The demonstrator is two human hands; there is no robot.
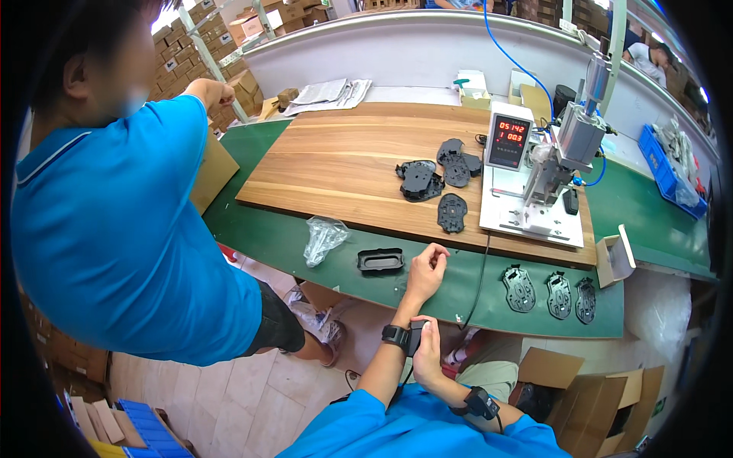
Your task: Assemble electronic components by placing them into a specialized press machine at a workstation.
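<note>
Blue shirt fabric (pixel 435 431) lies below my right hand (pixel 430 357), straight-fingered against a black, boxy wrist device (pixel 414 340) just left; gripped, I can't tell. Its long axis points roughly toward my half-curled, empty left hand (pixel 425 276).

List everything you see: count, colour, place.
Workbench: one, green, centre
Wooden board: one, brown, on workbench
Press: one, silver, board's right end
Display box: one, white, left of press
Plastic parts: several, black, on board
Shell pieces: three, black, workbench's front right
Oblong tray: one, black, front middle
Bag: one, clear, left of tray
Bin: one, blue, far right
Papers: several, grey, behind board
Cartons: many, brown, background and floor
Nearest co-worker: one, blue shirt, left
Wrist devices: two, black, worn
Left hand: one, bare, over workbench
Right hand: one, bare, at left wrist
</note>
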